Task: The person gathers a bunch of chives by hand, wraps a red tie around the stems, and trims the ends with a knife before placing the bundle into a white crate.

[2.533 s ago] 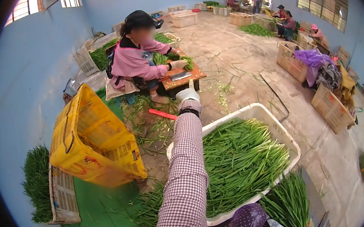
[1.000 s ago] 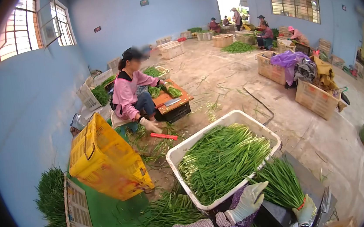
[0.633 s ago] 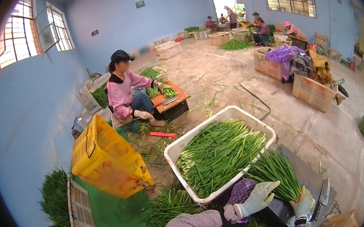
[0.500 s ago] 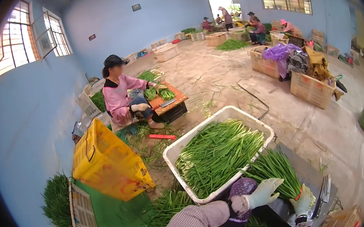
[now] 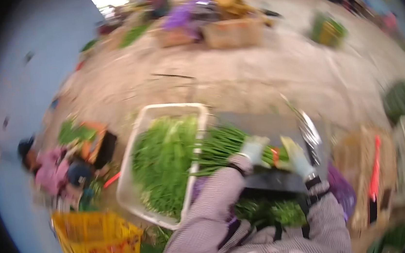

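A bunch of chives (image 5: pixel 224 146), tied with a red band (image 5: pixel 275 156), lies across the dark board (image 5: pixel 260 121) in front of me. My left hand (image 5: pixel 255 149), in a pale glove, closes over the bunch on the leaf side of the band. At the stem end, my right hand (image 5: pixel 298 157), also gloved, grips the bunch just past the band. Directly left stands a white crate (image 5: pixel 124 183) of loose chives (image 5: pixel 166 159), and the bunch's leaf tips reach its rim. A shiny metal blade-like thing (image 5: pixel 310 135) rests on the board's right side. Motion blurs the view.
Below the board lie more greens (image 5: pixel 269 212). A yellow crate (image 5: pixel 97 244) stands at lower left, near a co-worker in pink (image 5: pixel 52 165). On the right, a long red object with a black end (image 5: pixel 375 173) lies on a wooden-looking surface. Loaded crates (image 5: pixel 232 33) stand farther back.
My view has swung right and down, so the white crate now appears farther left. My left hand has come down from above onto the bunch. The right hand still holds the stem end.
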A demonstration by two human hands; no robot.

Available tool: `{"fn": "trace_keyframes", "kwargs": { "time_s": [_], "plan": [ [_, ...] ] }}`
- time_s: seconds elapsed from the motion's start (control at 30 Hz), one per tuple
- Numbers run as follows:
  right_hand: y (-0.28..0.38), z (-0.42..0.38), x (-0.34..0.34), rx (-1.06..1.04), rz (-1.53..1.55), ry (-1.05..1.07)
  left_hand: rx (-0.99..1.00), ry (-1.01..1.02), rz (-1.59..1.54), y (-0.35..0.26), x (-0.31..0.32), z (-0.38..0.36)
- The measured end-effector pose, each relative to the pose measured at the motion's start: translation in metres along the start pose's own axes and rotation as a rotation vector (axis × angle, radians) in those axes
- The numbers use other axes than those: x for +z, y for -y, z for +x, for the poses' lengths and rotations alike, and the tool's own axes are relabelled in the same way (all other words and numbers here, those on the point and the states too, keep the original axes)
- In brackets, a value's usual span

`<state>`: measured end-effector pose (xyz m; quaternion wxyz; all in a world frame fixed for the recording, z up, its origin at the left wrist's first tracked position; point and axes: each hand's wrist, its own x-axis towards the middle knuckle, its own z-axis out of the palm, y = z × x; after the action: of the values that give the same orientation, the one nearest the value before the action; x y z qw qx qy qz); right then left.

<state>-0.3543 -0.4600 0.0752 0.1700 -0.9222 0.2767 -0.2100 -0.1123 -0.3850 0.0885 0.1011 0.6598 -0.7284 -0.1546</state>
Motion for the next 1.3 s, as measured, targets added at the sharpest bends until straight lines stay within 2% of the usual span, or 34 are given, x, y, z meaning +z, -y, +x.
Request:
{"fn": "trace_keyframes", "kwargs": {
  "time_s": [0.03, 0.07, 0.13, 0.2, 0.3, 0.4, 0.47, 0.5, 0.53, 0.6, 0.67, 0.73, 0.8, 0.87, 0.93, 1.0, 1.07, 1.1, 1.13, 1.2, 1.27, 1.3],
  "plan": [
    [-0.016, -0.007, -0.015, 0.05, -0.007, -0.11, 0.027, 0.008, 0.052, 0.005, 0.019, 0.008],
    [-0.031, -0.018, -0.025, 0.074, -0.015, -0.225, 0.003, 0.104, 0.079, 0.005, 0.023, 0.015],
    [-0.061, -0.047, -0.031, 0.283, 0.005, -0.366, -0.054, 0.37, 0.157, 0.006, 0.021, 0.027],
    [-0.079, -0.074, -0.036, 0.407, 0.022, -0.447, -0.02, 0.414, 0.064, 0.007, 0.019, 0.042],
    [-0.091, -0.102, -0.022, 0.39, -0.148, -0.374, 0.146, 0.403, 0.027, -0.019, 0.007, 0.073],
    [-0.092, -0.108, -0.002, 0.497, -0.353, -0.228, 0.222, 0.452, 0.105, -0.071, 0.037, 0.09],
    [-0.089, -0.105, 0.001, 0.621, -0.449, -0.129, 0.167, 0.43, 0.217, -0.094, 0.063, 0.088],
    [-0.094, -0.106, 0.005, 0.633, -0.45, -0.138, 0.125, 0.386, 0.209, -0.093, 0.078, 0.093],
    [-0.098, -0.102, 0.01, 0.651, -0.506, -0.058, 0.076, 0.34, 0.203, -0.089, 0.089, 0.097],
    [-0.102, -0.093, 0.015, 0.615, -0.612, 0.016, 0.034, 0.329, 0.215, -0.1, 0.08, 0.094],
    [-0.119, -0.089, 0.02, 0.608, -0.374, 0.003, -0.047, 0.288, 0.226, -0.102, 0.072, 0.092],
    [-0.133, -0.083, 0.032, 0.664, -0.336, 0.066, -0.022, 0.337, 0.198, -0.09, 0.078, 0.088],
    [-0.121, -0.083, 0.016, 0.753, -0.149, -0.028, -0.032, 0.246, 0.217, -0.089, 0.063, 0.07],
    [-0.114, -0.095, 0.006, 0.816, 0.128, -0.135, -0.061, 0.207, 0.288, -0.086, 0.064, 0.058],
    [-0.087, -0.103, -0.002, 0.642, 0.315, -0.443, -0.122, 0.285, 0.26, -0.098, 0.038, 0.05],
    [-0.042, -0.108, -0.018, 0.899, 0.91, -0.552, -0.084, 0.244, 0.193, -0.111, 0.014, 0.041],
    [0.018, -0.112, -0.045, 0.903, 1.048, -0.663, -0.166, 0.324, 0.125, -0.116, 0.018, 0.042],
    [0.024, -0.118, -0.034, 0.836, 1.006, -0.698, -0.173, 0.341, 0.199, -0.118, 0.021, 0.04],
    [0.028, -0.125, -0.03, 0.783, 0.973, -0.683, -0.181, 0.359, 0.272, -0.121, 0.024, 0.039],
    [0.039, -0.126, -0.044, 0.869, 1.123, -0.606, -0.191, 0.346, 0.327, -0.119, 0.05, 0.047],
    [0.033, -0.118, -0.042, 0.912, 1.117, -0.521, -0.185, 0.341, 0.365, -0.109, 0.061, 0.047],
    [0.027, -0.12, -0.045, 0.977, 1.096, -0.458, -0.169, 0.214, 0.466, -0.107, 0.06, 0.044]
  ]
}}
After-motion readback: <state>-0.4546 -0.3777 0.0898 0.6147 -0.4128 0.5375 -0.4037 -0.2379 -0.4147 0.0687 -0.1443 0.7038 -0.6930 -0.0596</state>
